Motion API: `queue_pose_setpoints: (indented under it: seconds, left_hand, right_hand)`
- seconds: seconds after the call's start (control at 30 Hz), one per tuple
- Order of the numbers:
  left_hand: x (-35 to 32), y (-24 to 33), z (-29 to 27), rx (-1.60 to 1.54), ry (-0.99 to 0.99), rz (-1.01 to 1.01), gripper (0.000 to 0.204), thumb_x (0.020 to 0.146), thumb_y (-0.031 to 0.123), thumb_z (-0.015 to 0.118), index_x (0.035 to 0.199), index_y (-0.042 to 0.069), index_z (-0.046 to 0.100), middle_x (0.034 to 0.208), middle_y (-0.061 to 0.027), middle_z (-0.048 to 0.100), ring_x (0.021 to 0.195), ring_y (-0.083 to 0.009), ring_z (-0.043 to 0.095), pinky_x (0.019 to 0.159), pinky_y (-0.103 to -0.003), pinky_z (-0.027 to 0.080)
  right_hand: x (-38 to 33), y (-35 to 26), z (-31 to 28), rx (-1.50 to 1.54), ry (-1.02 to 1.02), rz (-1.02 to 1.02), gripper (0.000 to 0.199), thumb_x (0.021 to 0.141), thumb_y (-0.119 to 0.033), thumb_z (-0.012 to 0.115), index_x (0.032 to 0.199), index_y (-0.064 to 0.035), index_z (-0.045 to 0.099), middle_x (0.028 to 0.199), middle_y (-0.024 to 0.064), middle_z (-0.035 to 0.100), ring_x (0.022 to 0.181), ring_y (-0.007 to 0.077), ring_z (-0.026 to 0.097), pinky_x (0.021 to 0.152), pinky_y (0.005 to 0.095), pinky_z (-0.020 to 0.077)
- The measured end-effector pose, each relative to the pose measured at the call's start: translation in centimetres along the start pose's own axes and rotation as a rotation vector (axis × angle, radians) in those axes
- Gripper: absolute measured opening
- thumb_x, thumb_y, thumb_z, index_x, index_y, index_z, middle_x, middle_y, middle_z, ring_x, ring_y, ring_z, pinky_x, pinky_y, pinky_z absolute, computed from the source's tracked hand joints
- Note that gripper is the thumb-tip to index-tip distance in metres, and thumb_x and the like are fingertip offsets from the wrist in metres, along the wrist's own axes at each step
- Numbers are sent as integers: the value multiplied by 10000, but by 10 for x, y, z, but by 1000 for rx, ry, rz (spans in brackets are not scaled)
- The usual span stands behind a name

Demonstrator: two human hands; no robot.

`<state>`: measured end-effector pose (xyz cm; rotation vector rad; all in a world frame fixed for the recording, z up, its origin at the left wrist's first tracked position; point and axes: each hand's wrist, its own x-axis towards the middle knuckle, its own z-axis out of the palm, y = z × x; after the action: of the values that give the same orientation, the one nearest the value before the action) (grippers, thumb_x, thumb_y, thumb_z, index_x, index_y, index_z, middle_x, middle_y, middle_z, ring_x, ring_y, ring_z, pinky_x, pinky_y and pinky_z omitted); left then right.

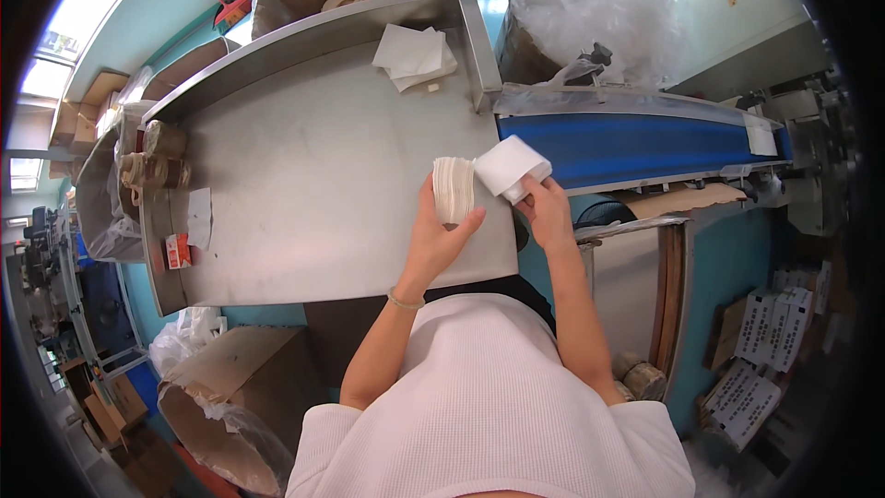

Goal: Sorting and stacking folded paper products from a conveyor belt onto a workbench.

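Observation:
My left hand [433, 242] is closed around a bundle of thin cream-coloured pieces [454, 188], stacked tightly with their edges showing. What the pieces are I cannot make out. My right hand [549, 212] grips a small wad of white paper [509, 164], its thumb and fingers on the lower right corner. One side of the paper looks folded over. Bundle and paper are close together, over the right end of a steel worktable [313, 166] and beside a blue conveyor belt [636, 152].
Loose white sheets [413, 53] lie at the table's far right corner. Along its left edge are a roll-like brown bundle [157, 171] and a small red-and-white box [178, 251]. A raised steel rim [476, 46] borders the table. Clear plastic [608, 9] heaps behind the belt; a cardboard box [244, 364] stands below left.

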<state>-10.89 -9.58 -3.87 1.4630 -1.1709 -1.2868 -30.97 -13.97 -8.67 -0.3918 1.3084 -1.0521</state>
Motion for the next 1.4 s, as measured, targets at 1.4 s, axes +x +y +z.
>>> queue_pose_setpoints:
  seconds: [1.4]
  left_hand:
    - [-97,68,236,321,-1230,1021,297,920,104,658,1197,7,612,1201,-187,614,1070,-376,590,901,-420,484]
  right_hand:
    - [-295,81,-70,-50,709,-380,220,954,-181,673,1050,11,627,878,89,690,793,152,657,739,295,539]
